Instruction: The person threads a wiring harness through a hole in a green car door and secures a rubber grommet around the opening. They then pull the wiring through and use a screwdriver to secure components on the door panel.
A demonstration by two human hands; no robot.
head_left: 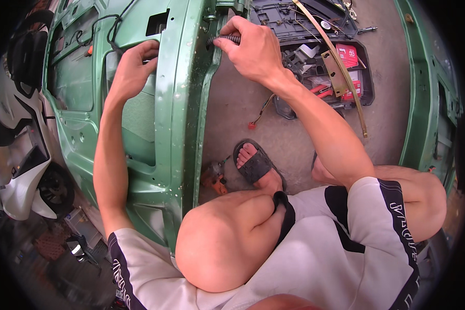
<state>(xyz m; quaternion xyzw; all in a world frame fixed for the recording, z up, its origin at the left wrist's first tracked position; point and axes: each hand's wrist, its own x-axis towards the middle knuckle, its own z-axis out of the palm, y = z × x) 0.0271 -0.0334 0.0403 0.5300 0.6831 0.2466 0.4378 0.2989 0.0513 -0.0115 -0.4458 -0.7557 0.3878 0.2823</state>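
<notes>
A green car door shell [181, 119] stands upright in front of me, its edge facing my knees. My right hand [250, 49] pinches a black corrugated cable sleeve [231, 39] between thumb and fingers, where it meets a hole in the door's edge. On the inner side of the door, my left hand [134, 70] reaches into an opening beside the edge. Its fingers are curled, and their tips are hidden, so what they hold cannot be made out. A black cable [116, 26] hangs over the door panel above that hand.
An open black toolbox [367, 88] with red packets lies beyond my right forearm. A long metal strip [341, 57] crosses it. A red connector [252, 125] on wires and an orange tool [214, 181] lie on the floor. Another green panel [423, 103] stands right, a motorbike [23, 134] left.
</notes>
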